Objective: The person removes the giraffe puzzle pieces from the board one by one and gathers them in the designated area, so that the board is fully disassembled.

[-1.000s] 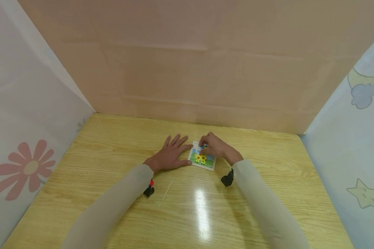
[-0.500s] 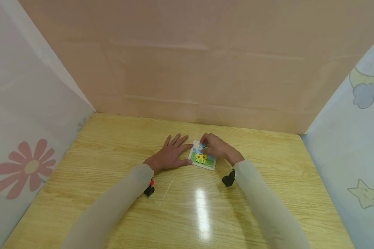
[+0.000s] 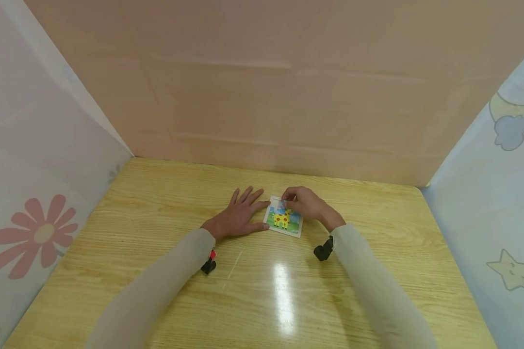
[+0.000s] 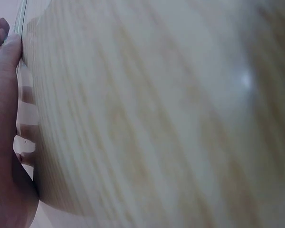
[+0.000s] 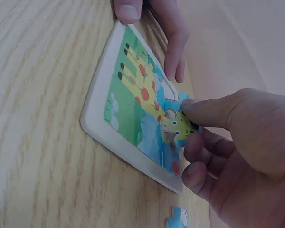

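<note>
A small jigsaw board (image 3: 284, 233) with a pale frame lies on the table, showing a yellow giraffe with red spots on green and blue. Spread fingers of my left hand (image 3: 237, 219) rest flat to its left, with thumb and index fingertip at the frame's edge. Over the board's upper right, my right hand (image 3: 307, 203) pinches a puzzle piece (image 5: 177, 124) between thumb and fingers. That piece bears the giraffe's face on blue and is tilted above the picture. In the right wrist view, the giraffe's body (image 5: 145, 90) appears assembled in the frame.
Another blue puzzle piece (image 5: 177, 217) lies on the table beside the board, behind the right hand in the head view. The wooden table (image 3: 192, 310) meets a tan back panel (image 3: 227, 106), with patterned panels on both sides.
My right hand has shifted slightly right, and its pinched piece has tilted up, uncovering more of the giraffe picture. My left hand has stayed in place.
</note>
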`<state>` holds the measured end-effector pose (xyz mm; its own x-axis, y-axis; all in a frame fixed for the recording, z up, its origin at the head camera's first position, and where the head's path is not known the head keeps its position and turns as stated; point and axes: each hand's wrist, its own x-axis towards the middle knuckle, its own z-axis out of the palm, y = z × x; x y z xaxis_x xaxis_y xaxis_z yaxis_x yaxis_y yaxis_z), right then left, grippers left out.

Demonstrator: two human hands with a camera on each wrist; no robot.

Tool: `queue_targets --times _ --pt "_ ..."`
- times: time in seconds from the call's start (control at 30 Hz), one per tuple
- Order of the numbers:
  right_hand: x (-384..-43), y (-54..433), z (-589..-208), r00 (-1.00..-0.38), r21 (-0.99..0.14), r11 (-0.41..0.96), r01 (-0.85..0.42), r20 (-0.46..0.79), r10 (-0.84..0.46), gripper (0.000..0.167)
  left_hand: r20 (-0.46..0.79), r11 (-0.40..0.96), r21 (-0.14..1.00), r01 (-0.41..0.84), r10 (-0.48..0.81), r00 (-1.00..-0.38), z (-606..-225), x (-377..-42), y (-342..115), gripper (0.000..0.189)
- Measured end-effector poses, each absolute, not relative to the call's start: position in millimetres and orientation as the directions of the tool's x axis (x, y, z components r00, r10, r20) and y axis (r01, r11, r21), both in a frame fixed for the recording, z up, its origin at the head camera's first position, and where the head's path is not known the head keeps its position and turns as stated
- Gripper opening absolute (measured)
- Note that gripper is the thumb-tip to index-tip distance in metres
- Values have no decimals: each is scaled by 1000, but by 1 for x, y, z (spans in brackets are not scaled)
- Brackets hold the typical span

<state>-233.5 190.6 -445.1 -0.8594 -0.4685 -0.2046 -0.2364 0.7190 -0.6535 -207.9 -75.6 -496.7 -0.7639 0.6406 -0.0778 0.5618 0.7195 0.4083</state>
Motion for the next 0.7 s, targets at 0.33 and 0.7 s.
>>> queue_targets --times 0.33,0.7 --pt "-234 196 -450 -860 -664 723 -190 -242 -449 20 -72 716 416 561 641 -764 -494 -206 -74 76" --pt "-233 202 -445 -885 -637 744 -202 -206 -417 24 -73 713 428 555 639 -766 -493 -204 -75 75"
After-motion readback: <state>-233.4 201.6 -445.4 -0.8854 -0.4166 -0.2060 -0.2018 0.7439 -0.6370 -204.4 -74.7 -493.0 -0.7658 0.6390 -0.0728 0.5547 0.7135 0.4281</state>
